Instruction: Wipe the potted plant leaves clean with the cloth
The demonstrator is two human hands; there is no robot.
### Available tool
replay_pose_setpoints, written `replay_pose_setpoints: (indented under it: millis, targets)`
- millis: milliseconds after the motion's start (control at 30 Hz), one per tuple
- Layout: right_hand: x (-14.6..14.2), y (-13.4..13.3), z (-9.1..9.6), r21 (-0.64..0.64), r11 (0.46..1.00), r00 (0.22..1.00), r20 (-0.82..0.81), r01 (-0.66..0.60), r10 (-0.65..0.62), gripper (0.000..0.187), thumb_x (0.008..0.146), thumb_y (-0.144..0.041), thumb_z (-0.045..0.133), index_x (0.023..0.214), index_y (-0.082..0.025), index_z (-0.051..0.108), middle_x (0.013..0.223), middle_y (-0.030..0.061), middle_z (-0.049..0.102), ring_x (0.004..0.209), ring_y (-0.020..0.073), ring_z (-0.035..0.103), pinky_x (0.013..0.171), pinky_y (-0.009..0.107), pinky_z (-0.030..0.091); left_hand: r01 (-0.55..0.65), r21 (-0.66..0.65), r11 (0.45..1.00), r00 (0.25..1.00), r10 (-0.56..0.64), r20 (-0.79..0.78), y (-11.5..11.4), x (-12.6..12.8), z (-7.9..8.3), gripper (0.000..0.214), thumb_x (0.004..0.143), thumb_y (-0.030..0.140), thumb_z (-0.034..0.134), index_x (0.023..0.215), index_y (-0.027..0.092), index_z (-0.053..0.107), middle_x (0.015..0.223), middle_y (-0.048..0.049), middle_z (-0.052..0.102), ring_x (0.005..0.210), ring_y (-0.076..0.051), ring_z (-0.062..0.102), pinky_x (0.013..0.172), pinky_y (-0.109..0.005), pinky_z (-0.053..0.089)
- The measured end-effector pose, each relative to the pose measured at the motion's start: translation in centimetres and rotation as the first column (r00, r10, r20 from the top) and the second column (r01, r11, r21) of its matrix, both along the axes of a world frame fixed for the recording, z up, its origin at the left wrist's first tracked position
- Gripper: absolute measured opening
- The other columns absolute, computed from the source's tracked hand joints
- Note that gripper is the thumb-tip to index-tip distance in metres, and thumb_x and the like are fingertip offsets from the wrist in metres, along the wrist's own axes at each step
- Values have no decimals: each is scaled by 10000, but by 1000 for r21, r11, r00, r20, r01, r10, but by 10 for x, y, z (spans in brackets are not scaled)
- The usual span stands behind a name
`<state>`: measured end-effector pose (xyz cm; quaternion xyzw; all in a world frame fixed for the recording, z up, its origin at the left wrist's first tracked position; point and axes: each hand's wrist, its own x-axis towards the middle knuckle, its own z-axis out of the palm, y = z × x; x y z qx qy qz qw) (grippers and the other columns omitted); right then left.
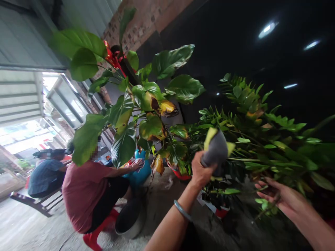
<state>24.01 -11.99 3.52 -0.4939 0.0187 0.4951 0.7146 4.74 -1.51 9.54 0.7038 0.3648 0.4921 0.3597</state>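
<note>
A grey and yellow cloth (217,148) is bunched in my left hand (201,170), whose fingers are closed around it. A pale bangle circles that wrist. The cloth is raised in front of a bushy green plant (243,139) with many small glossy leaves. Low at the right, my right hand (280,197) has its fingers curled loosely about a leafy stem (265,207) of this plant. Part of the stem is hidden by the fingers. Left of the cloth stands a tall broad-leaved plant (149,125), several of its leaves browned and yellow, with a red ribbon (112,57) near its top.
A person in a pink shirt (83,191) sits on a red stool (102,226), one arm stretched toward a blue object (142,170). A dark bucket (131,218) stands beside them. Further left, another person (45,176) sits on a bench (31,204). A dark glossy wall (235,42) rises behind the plants.
</note>
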Motion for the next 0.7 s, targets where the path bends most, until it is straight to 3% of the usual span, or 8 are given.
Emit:
replay_pose_setpoints:
  millis: [67,133,267,333,400,500,600,700]
  targets:
    - [-2,-1,3,-29,999,999,-12,40,-40,240,678,43,544,642,-192,576,488,14,648,390,189,624,371,255,536,90,-107,990,964,-114,-239,-11,-10,-29,423,464,78,793,859,199,703,817,5,684,795,-199,618,805,-335,504]
    - [-3,-2,5,-51,997,998,-20,57,-58,257,693,62,529,640,-184,581,473,15,639,370,190,611,344,252,521,191,-154,969,916,-232,-326,-23,-22,-41,411,460,92,800,846,208,716,817,3,693,787,-199,621,797,-322,504]
    - [-4,-4,12,-59,997,998,-33,50,-52,281,745,63,510,620,-178,582,466,17,636,372,181,611,352,252,529,210,-5,978,972,-210,-108,-24,-36,2,388,551,211,798,926,188,701,881,-17,687,801,-179,614,768,-281,500]
    - [-6,-4,15,-61,997,998,-35,50,-52,301,762,63,494,601,-178,573,457,17,631,373,174,610,355,249,531,95,103,990,993,-102,56,-13,-37,31,378,598,281,786,947,183,680,873,-11,669,786,-163,597,752,-271,491]
    - [-8,-4,18,-70,996,998,-32,49,-51,307,766,64,491,589,-176,567,440,23,620,361,170,601,341,241,520,-48,168,985,989,23,145,-2,-38,42,360,633,309,761,958,188,662,855,-1,653,771,-153,580,745,-270,480]
    - [-10,-2,19,-75,996,998,-31,46,-48,301,765,62,495,596,-177,566,434,25,617,350,170,594,335,238,515,-66,159,985,998,66,0,1,-46,13,349,592,239,744,928,186,664,833,3,654,768,-160,582,737,-275,474]
    - [-9,-1,16,-75,996,998,-33,46,-49,297,752,73,486,614,-177,564,442,23,623,351,170,596,336,234,514,160,54,986,940,-135,-315,-15,-62,-32,325,521,170,743,842,191,692,782,-3,677,734,-172,601,718,-285,483]
    - [-7,-2,14,-81,996,998,-31,42,-45,264,748,66,498,646,-163,581,461,35,636,354,176,600,322,234,503,275,96,957,918,-231,-324,-31,-73,-33,301,575,218,735,872,181,704,845,-45,703,780,-195,627,742,-297,494]
